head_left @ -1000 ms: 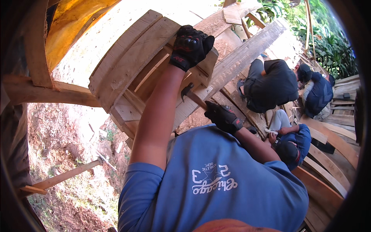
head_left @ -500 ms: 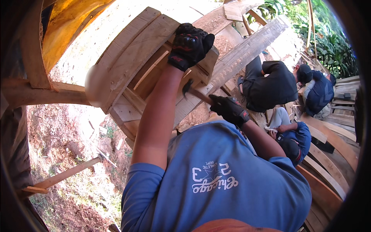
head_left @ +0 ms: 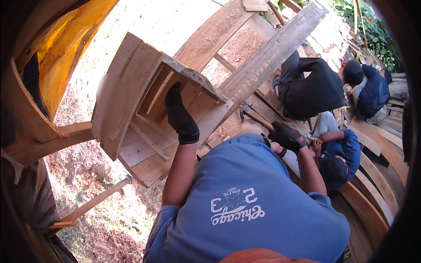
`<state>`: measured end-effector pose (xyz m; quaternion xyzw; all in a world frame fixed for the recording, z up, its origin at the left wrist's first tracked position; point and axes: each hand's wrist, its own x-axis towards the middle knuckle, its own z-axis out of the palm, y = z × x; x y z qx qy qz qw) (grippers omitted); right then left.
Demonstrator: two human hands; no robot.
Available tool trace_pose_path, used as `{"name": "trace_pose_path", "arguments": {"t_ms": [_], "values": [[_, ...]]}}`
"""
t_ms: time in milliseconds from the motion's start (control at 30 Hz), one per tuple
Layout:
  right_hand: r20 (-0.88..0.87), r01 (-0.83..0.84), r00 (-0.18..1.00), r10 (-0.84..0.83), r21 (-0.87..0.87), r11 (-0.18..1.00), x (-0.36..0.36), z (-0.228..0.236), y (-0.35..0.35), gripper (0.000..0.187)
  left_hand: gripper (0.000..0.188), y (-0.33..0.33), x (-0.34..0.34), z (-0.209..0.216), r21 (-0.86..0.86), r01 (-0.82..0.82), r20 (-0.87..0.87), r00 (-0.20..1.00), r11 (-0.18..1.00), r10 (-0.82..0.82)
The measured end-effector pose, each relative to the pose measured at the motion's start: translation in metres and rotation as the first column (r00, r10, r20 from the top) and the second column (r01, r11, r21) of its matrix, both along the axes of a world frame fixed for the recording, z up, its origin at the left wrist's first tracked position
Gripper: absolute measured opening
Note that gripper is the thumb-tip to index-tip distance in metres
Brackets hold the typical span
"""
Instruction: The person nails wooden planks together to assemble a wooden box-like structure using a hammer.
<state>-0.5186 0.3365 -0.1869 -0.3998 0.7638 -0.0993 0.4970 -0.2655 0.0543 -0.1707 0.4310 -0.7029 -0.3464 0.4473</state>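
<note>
In a black glove, the left hand (head_left: 181,115) extends over the open side of a slatted wooden box (head_left: 138,74), its fingertips toward the inner slats; whether those fingers are together or touch the wood I cannot tell. The gloved right hand (head_left: 287,136) has its fingers clamped around the handle of a claw hammer (head_left: 260,120), whose head points away from the body, to the right of the box. A long plank (head_left: 274,57) runs diagonally just beyond the box, and a co-worker in black (head_left: 312,90) bends near its right side
</note>
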Motion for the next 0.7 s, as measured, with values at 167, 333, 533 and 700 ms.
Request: {"name": "trace_pose_path", "arguments": {"t_ms": [167,333,533,700], "values": [[0.409,0.273,0.889,-0.204,-0.117,0.955,-0.042,0.044,-0.067,0.044,0.056,-0.036,-0.008,-0.076,0.533,0.007,-0.124,0.990,0.846,0.070],[0.503,0.395,0.847,-0.169,-0.385,0.834,-0.026,0.034,-0.136,0.037,0.074,-0.071,-0.029,-0.115,0.817,0.392,-0.569,0.666,0.422,0.483],[-0.110,-0.110,0.993,0.054,-0.613,0.782,-0.015,-0.008,-0.171,0.026,0.074,-0.072,-0.044,-0.135,0.765,0.456,-0.635,0.653,0.455,0.413],[-0.072,0.030,0.988,-0.138,-0.782,0.623,-0.009,0.050,-0.176,0.022,0.075,-0.070,-0.047,-0.142,0.752,0.463,-0.650,0.639,0.469,0.412]]}}
